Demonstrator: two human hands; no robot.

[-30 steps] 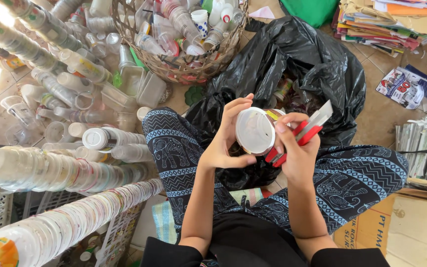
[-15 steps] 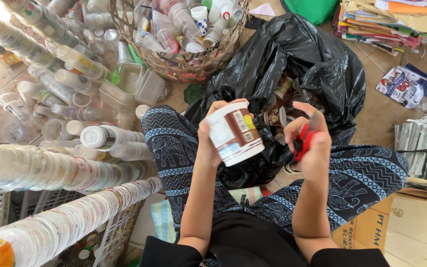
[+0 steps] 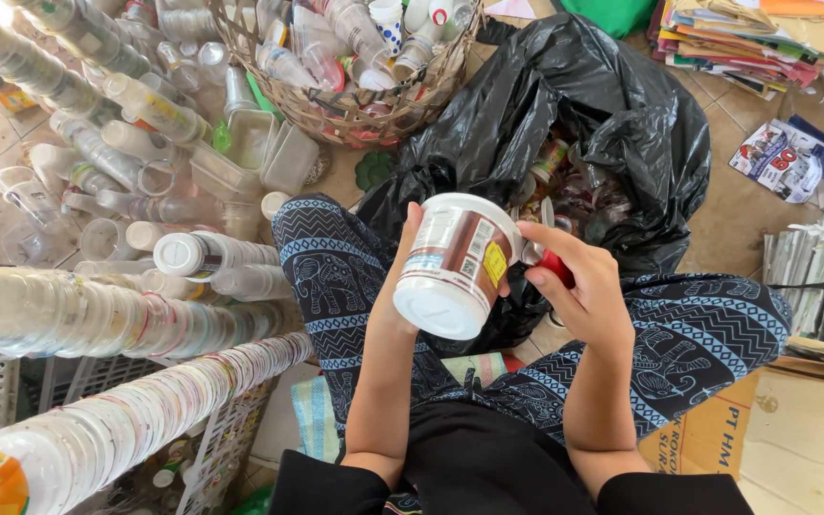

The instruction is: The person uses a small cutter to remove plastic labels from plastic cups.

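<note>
My left hand grips a white plastic cup with a brown and yellow printed label, tilted so its base faces me. My right hand is closed on a red-handled cutting tool, whose tip rests against the cup's label side. Both hands are raised over my lap, above patterned blue trousers. Behind the hands lies an open black plastic bag holding more used cups and packaging.
A wicker basket full of plastic bottles and cups stands at the top. Long stacks of nested clear cups lie at the left. Piled papers and magazines sit top right, a cardboard box at bottom right.
The cup has been turned from base-on to side-on and tilted. My right hand with the red tool moved away from the cup, then back against its label.
</note>
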